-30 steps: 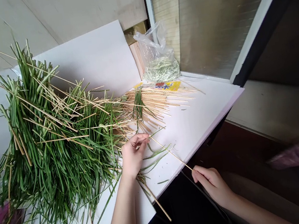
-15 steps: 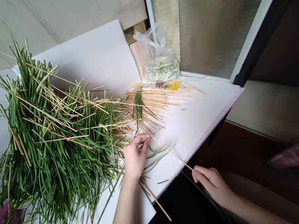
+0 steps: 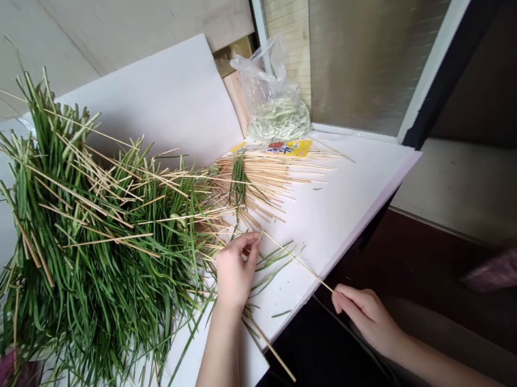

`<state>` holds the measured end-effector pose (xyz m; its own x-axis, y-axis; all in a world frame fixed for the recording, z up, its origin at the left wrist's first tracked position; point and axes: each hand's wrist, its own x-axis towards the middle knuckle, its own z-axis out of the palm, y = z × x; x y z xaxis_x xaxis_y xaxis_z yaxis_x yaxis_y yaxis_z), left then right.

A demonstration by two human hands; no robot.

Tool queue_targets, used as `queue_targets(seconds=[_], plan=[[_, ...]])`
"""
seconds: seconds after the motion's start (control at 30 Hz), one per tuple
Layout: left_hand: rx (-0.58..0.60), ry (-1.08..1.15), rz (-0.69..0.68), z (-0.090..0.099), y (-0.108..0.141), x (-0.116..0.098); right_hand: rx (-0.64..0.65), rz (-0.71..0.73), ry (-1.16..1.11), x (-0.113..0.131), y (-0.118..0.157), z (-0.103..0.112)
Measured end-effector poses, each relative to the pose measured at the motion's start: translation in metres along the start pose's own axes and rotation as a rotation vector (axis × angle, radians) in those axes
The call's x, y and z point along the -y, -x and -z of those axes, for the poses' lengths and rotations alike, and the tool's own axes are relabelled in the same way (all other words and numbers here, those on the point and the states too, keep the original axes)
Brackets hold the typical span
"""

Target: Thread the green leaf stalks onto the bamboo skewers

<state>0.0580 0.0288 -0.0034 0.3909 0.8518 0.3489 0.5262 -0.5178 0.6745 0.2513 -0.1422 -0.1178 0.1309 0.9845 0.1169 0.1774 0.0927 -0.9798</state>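
Observation:
A thin bamboo skewer (image 3: 298, 261) slants between my two hands over the table's front edge. My right hand (image 3: 368, 317) is closed round its lower end. My left hand (image 3: 235, 268) is closed in a pinch at the upper tip; whether a green leaf is also between those fingers is hard to make out. Long green chive leaves (image 3: 277, 258) stick out beside and under the left hand. Left of it rises a big heap of garlic chives (image 3: 107, 298), with many skewers lying across the top. Beyond my left hand, more bamboo skewers (image 3: 265, 176) lie fanned out, a small chive bunch (image 3: 238, 180) over them.
A clear plastic bag (image 3: 275, 101) of pale green pieces stands at the back, with a yellow packet (image 3: 298, 148) in front. The white table (image 3: 351, 184) ends diagonally at the right. A loose skewer (image 3: 272, 350) overhangs its front edge. A framed glass panel (image 3: 361, 37) stands behind.
Both hands stay nearly in place, the left shifting very slightly. The leaves beside my left hand have moved a little, and a thin green strand near its fingertips no longer shows.

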Motion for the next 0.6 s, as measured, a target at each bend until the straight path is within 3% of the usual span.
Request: queue_targets(seconds=[0.2, 0.6], plan=[[0.001, -0.013, -0.088, -0.0019, 0.0008, 0.0019, 0.002, 0.000, -0.005, -0.0002, 0.0002, 0.0000], [0.037, -0.050, -0.095, -0.0002, 0.0017, 0.0005, -0.001, 0.012, 0.001, -0.0026, 0.0015, 0.0003]])
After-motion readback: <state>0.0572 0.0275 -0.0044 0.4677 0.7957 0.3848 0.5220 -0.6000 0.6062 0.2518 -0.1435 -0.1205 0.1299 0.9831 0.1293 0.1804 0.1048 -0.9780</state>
